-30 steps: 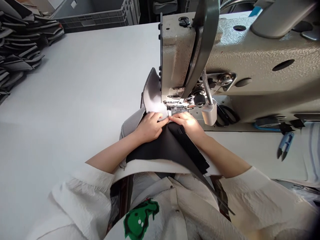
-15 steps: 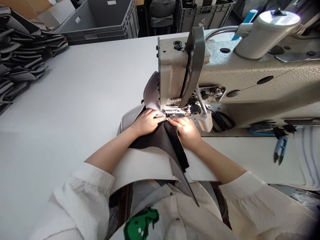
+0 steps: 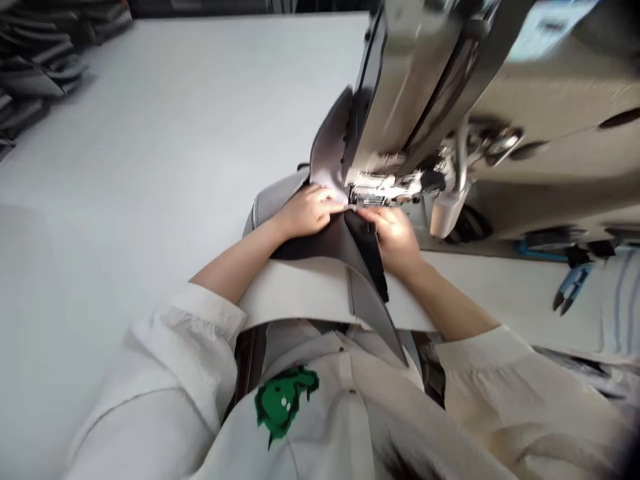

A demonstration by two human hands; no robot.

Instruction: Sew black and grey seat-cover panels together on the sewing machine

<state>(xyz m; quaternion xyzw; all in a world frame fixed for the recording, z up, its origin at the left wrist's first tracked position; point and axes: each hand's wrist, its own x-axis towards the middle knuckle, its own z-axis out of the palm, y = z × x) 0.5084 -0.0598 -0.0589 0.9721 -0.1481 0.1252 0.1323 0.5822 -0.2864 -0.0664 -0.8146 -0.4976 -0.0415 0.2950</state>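
A grey fabric piece (image 3: pixel 330 143) with a dark underside lies bent under the presser foot of a sewing machine (image 3: pixel 410 100). My left hand (image 3: pixel 307 212) grips it just left of the needle area, fingers close together and the index fingertip at the foot. On the other side, my right hand (image 3: pixel 397 240) pinches the edge of the work, its fingertips almost meeting those of the left. A black strap (image 3: pixel 367 250) hangs from the seam beside my right hand. The near flap of the fabric droops over the table edge towards my shirt. The exact stitching point is blurred.
Blue-handled thread snips (image 3: pixel 573 287) lie at the right, near a striped white cloth (image 3: pixel 623 300). Black scissors (image 3: pixel 470 223) rest by the machine's base behind a small lamp (image 3: pixel 447 212). Grey pieces are stacked (image 3: pixel 37 63) at the far left of the white table (image 3: pixel 175 127).
My view has tilted down and turned, so the machine looks slanted and larger and the crates at the back are mostly out of frame. Both hands keep their hold beside the presser foot.
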